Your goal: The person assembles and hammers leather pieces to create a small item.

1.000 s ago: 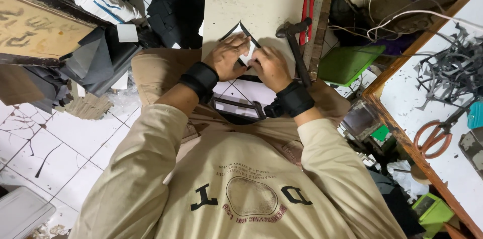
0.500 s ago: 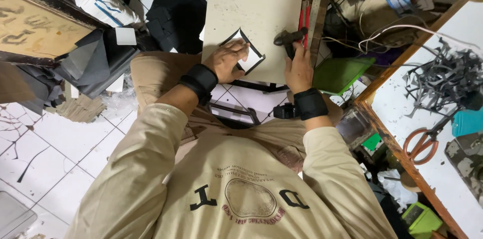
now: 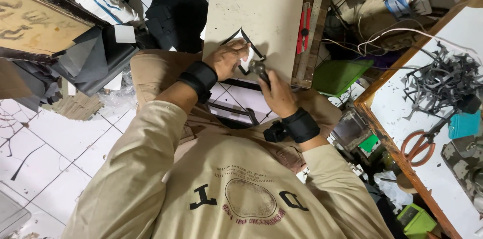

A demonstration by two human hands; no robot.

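Observation:
My left hand [image 3: 227,59] presses a small white piece with black edges [image 3: 250,57] flat on a beige board [image 3: 261,2] that rests over my lap. My right hand [image 3: 277,95] grips a dark-headed hammer [image 3: 260,68]. Its head sits right at the lower edge of the piece, beside my left fingers. Both wrists wear black bands, and beige sleeves cover my arms.
A red utility knife [image 3: 303,27] and a steel ruler [image 3: 316,7] lie at the board's right edge. A green box [image 3: 339,75] sits beside them. The white table [image 3: 397,103] at right carries grey scraps [image 3: 445,75] and orange scissors [image 3: 420,143]. Black sheets [image 3: 176,12] are stacked on the floor at left.
My right hand left the piece, took the hammer from beside the ruler and brought it back to the piece. My left hand kept the piece on the board.

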